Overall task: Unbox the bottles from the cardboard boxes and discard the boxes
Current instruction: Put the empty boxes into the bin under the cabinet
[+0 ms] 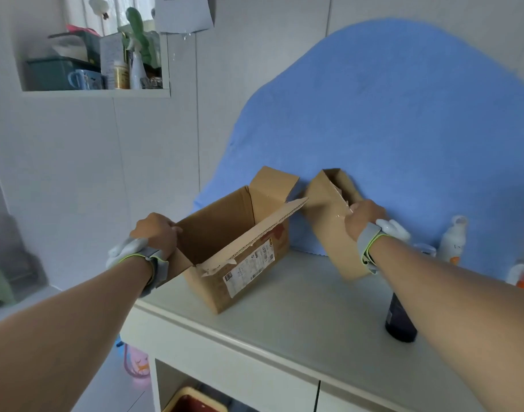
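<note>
White tiled wall [153, 150], recessed shelf [95, 93], white cabinet [255, 346].

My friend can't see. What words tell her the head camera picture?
A person's left hand grips the edge of a big open cardboard box on a white counter, while the right hand holds a smaller box. A dark bottle and white bottle stand nearby.

White counter [299, 316] bears open box [240, 263], dark bottle [399, 319].

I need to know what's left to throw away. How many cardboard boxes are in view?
2. The large open box sits on the counter, gripped by the left hand; the smaller box is tilted in the right hand.
</note>
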